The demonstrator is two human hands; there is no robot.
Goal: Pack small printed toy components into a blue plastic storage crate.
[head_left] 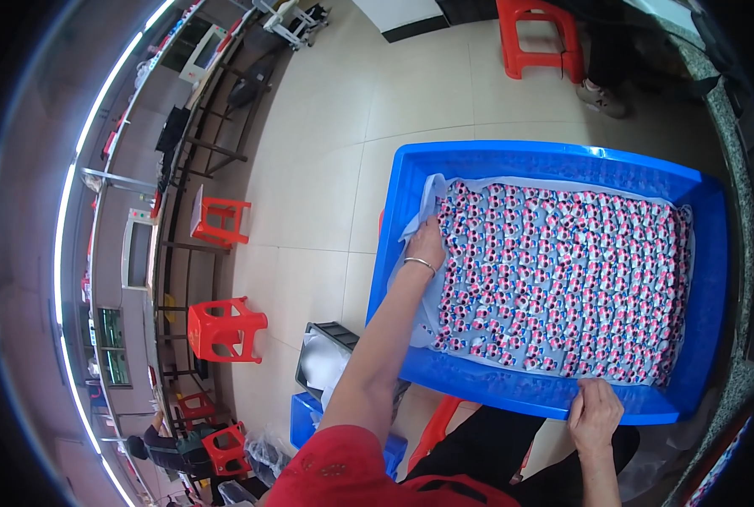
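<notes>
A large blue plastic tub (554, 156) sits in front of me. It is lined with a thin white sheet (425, 317), and rows of small pink, white and blue figures with dark eye-like spots (554, 279) cover the sheet. At the tub's left inner side, my left hand (427, 245) is closed on the sheet's edge, which bunches up beside the fingers. My right hand (595, 414) grips the near rim of the tub, its fingers curled over the edge.
Red plastic stools (227, 329) stand along the left workbench. A dark crate (339, 334) with white material and a blue bin (305, 418) are left of my knees. A speckled stone ledge (727, 127) runs along the right. People are at the far right and lower left.
</notes>
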